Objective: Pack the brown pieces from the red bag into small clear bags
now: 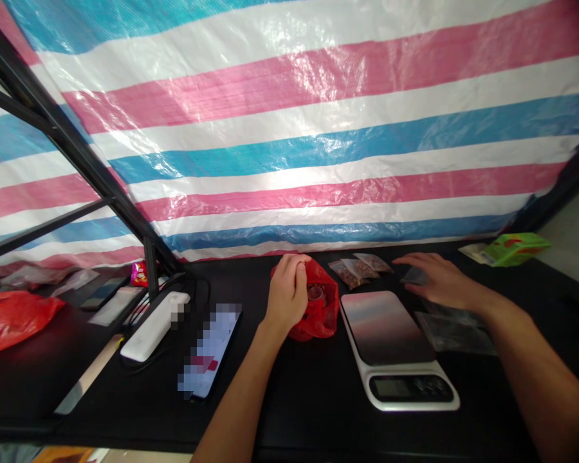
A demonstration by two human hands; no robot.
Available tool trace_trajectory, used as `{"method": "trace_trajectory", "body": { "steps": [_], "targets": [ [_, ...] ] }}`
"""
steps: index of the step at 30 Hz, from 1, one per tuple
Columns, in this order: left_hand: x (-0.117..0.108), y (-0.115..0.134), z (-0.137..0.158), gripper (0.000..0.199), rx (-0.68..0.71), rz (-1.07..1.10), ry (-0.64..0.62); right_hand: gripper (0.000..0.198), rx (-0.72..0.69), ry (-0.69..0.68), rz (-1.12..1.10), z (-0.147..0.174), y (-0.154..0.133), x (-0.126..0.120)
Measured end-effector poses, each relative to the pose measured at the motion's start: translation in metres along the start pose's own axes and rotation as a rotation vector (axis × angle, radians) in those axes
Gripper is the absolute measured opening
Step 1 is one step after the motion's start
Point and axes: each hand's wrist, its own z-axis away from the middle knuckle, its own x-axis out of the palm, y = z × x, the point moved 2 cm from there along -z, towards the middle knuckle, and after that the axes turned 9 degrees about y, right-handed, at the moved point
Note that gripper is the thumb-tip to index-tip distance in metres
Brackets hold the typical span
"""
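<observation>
My left hand (288,289) is closed on the left rim of a red plastic bag (325,321), its fingers curled over the edge. Inside the bag's mouth sits a small round clear cup or lid (316,294) among dark contents I cannot make out. To the right, my right hand (434,278) reaches past the scale with fingers stretched and apart, just above a small clear plastic bag (413,276). A white kitchen scale (390,328) with a bare metal plate stands between my hands. Behind it lie several small filled clear packets (354,270) of brownish pieces.
More flat clear bags (458,331) lie right of the scale. A green box (518,249) is at the back right. Leftward are a phone (217,350), a white power strip (154,326) with cables and another red bag (26,315). Black frame bars (77,151) slant before the striped sheet (318,141).
</observation>
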Motion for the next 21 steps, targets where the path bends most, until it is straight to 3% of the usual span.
{"method": "trace_trajectory", "body": {
  "steps": [7, 12, 16, 19, 21],
  "targets": [
    [0.0, 0.0, 0.002, 0.03, 0.04, -0.023, -0.049, 0.063, 0.037, -0.051, -0.018, 0.004, 0.001, 0.009],
    [0.0, -0.001, 0.002, 0.031, 0.071, -0.053, -0.081, 0.053, 0.059, 0.022, -0.131, 0.0, 0.003, 0.007],
    [0.0, 0.003, 0.001, 0.031, 0.084, -0.064, -0.081, 0.039, 0.067, 0.222, -0.153, -0.007, -0.005, -0.007],
    [0.001, 0.008, 0.002, 0.028, 0.096, -0.043, -0.104, 0.029, 0.045, 0.442, -0.212, -0.009, -0.029, -0.021],
    [0.003, 0.011, 0.005, 0.023, 0.116, -0.039, -0.129, 0.024, 0.05, 0.574, -0.381, -0.008, -0.051, -0.026]
  ]
}}
